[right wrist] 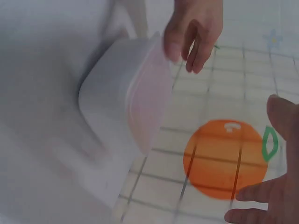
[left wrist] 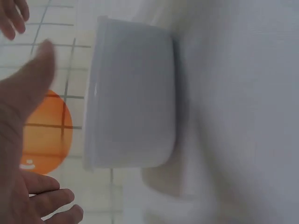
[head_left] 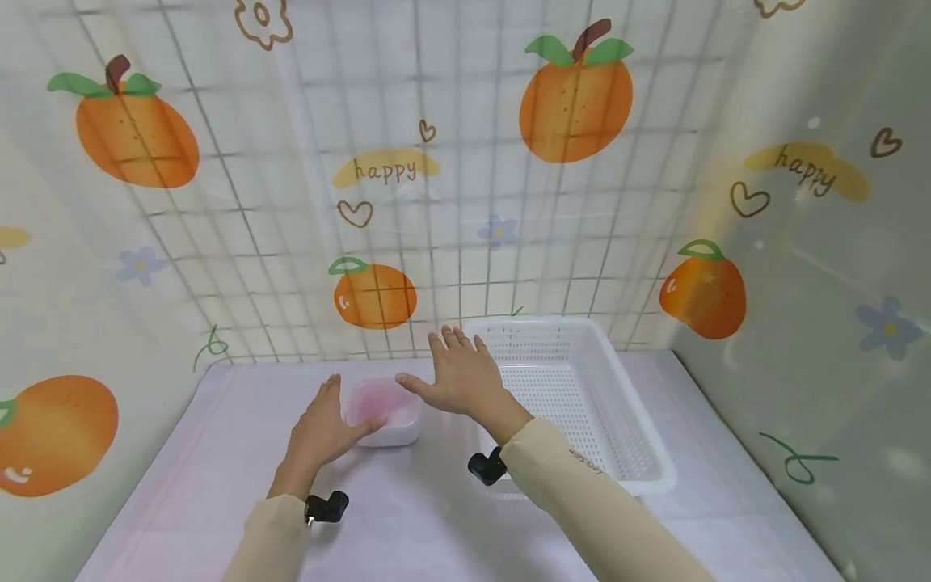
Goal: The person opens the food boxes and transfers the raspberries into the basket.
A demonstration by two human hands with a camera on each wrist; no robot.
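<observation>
A small white tub with a pink top stands on the table between the two hands. In the head view my left hand is at its left side, thumb reaching over the near part of the top; contact cannot be told. My right hand hovers to the right of the tub, fingers spread and the thumb pointing toward it. Both hands hold nothing. The left wrist view shows the tub's plain side wall with the left thumb apart from it. From the right wrist, the pink top appears tilted by the camera.
A white perforated basket stands right of the tub, partly behind the right hand and forearm. Pale cloth covers the table. A wire grid behind a fruit-printed curtain rises at the back, and printed curtain hangs on both sides.
</observation>
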